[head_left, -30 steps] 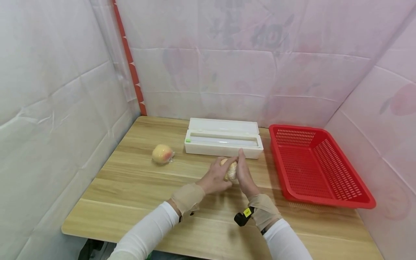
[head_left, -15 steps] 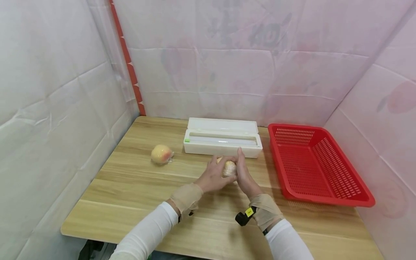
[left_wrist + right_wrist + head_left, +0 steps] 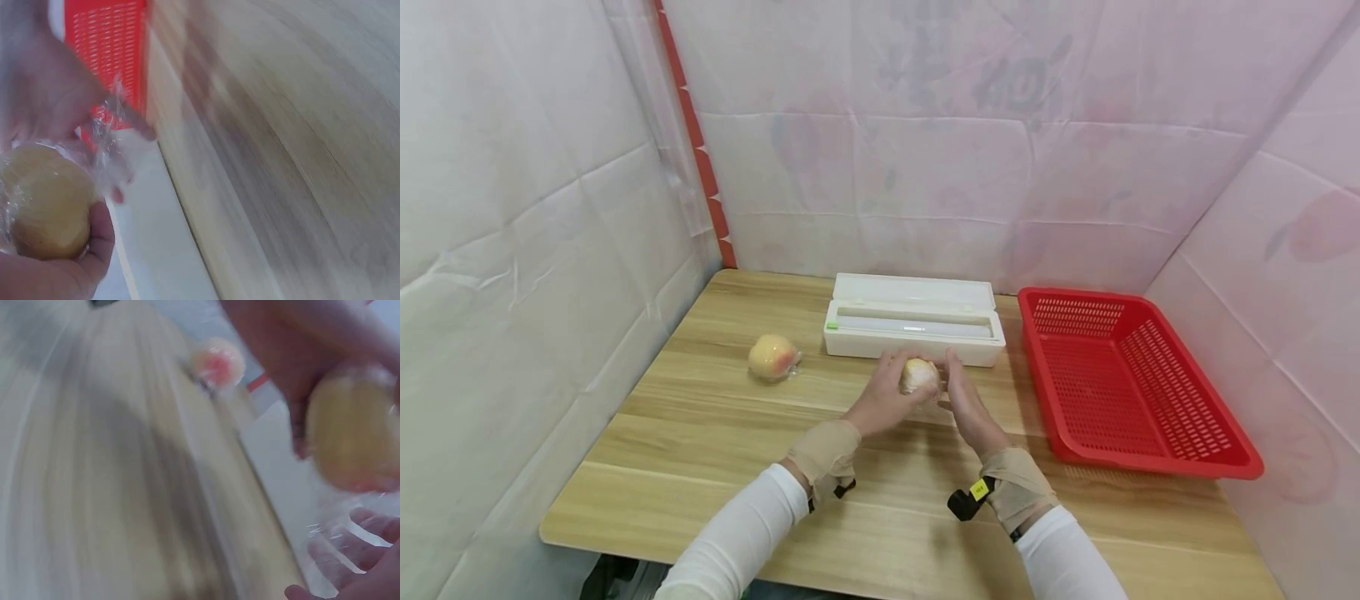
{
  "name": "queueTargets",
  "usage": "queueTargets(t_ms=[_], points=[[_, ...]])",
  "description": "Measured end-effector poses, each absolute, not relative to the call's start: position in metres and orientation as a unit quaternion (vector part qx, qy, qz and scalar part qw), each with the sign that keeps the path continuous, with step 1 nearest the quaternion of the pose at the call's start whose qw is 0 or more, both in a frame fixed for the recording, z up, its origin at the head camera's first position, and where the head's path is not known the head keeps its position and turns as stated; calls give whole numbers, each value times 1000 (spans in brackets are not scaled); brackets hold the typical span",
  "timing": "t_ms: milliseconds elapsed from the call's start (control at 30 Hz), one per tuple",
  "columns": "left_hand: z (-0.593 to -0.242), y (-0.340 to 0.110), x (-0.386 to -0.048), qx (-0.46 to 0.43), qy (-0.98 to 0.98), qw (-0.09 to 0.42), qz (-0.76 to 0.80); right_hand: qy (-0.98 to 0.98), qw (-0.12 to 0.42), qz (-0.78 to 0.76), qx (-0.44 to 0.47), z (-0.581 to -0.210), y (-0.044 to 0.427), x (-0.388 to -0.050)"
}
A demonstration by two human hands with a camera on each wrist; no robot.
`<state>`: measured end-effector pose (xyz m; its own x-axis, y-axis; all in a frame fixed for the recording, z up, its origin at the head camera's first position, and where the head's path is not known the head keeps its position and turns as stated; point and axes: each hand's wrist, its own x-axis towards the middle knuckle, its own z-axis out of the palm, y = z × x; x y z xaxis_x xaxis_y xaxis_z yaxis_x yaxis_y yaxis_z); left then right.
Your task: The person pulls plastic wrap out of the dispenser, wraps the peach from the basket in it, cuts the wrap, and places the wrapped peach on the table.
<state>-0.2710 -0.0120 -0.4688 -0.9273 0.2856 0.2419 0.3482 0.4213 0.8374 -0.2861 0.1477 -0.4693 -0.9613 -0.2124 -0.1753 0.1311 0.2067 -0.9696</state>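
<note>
A yellow peach (image 3: 920, 377) in crinkled clear plastic wrap is held in my left hand (image 3: 880, 402), just in front of the white box. In the left wrist view the left fingers curl around the underside of the peach (image 3: 53, 206). My right hand (image 3: 972, 410) stands close on the right of the fruit. Its fingers (image 3: 369, 559) are spread and fairly straight in the right wrist view, against loose plastic film (image 3: 331, 540) trailing from the peach. Both wrist views are partly blurred.
Behind the hands lies a long white cling film box (image 3: 914, 343), lid up, with a roll inside. A second wrapped peach (image 3: 773, 357) rests on the wooden table (image 3: 700, 450) at left. The red basket (image 3: 1060, 446) stands at right, near the cloth wall.
The peach has turned and shifted slightly left with my left hand. My right hand, earlier against the fruit, now stands a little apart from it. Box, basket and second peach have not moved.
</note>
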Motion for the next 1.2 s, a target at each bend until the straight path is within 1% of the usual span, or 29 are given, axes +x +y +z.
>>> queueTargets(t_ms=[200, 267, 367, 467, 567, 633, 700, 767, 867, 967, 1200], points=[[-465, -18, -275, -170, -795, -3, -583, 750, 151, -642, -40, -482, 147, -285], [-465, -20, -276, -169, -783, -11, -599, 753, 145, -641, -39, -482, 145, -284], [-467, -22, -276, -160, -763, -30, -625, 791, 120, -600, -31, -481, 144, -284], [-471, -24, -278, -142, -756, -44, -638, 853, 68, -516, -39, -480, 144, -286], [-475, -25, -282, -116, -746, -52, -654, 907, -10, -413, -77, -479, 145, -291], [-478, -25, -285, -102, -742, -50, -661, 924, -68, -363, -100, -478, 146, -293], [-481, -25, -288, -95, -736, -45, -668, 927, -109, -339, -119, -476, 146, -293], [-484, -23, -291, -98, -748, -31, -656, 923, -129, -339, -131, -474, 146, -293], [-487, -19, -293, -108, -767, -17, -632, 915, -121, -359, -135, -470, 144, -289], [-487, -14, -294, -112, -784, -9, -611, 904, -100, -396, -124, -467, 143, -285], [-486, -11, -295, -95, -789, 6, -607, 861, -68, -490, -112, -464, 140, -278]])
